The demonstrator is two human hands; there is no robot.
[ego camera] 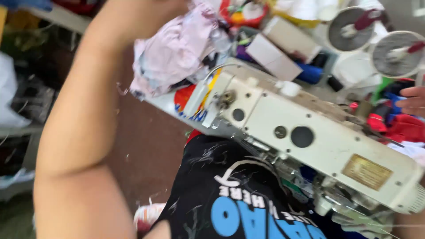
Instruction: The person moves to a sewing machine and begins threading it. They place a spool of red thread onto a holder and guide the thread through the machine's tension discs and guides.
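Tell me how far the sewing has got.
Done: no finished piece shows. In hand: the left hand reaches the pink cloth pile behind the sewing machine; the right hand is by red cloth. Left: seemingly all of it, though blur hides the needle.

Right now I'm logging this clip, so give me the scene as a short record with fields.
setting: cluttered sewing table
machine: cream sewing machine
left hand: out of frame; raised arm reaches toward the pink fabric bundle
right hand: fingers at the right edge, near red fabric
foreground: black printed shirt
behind: thread cones
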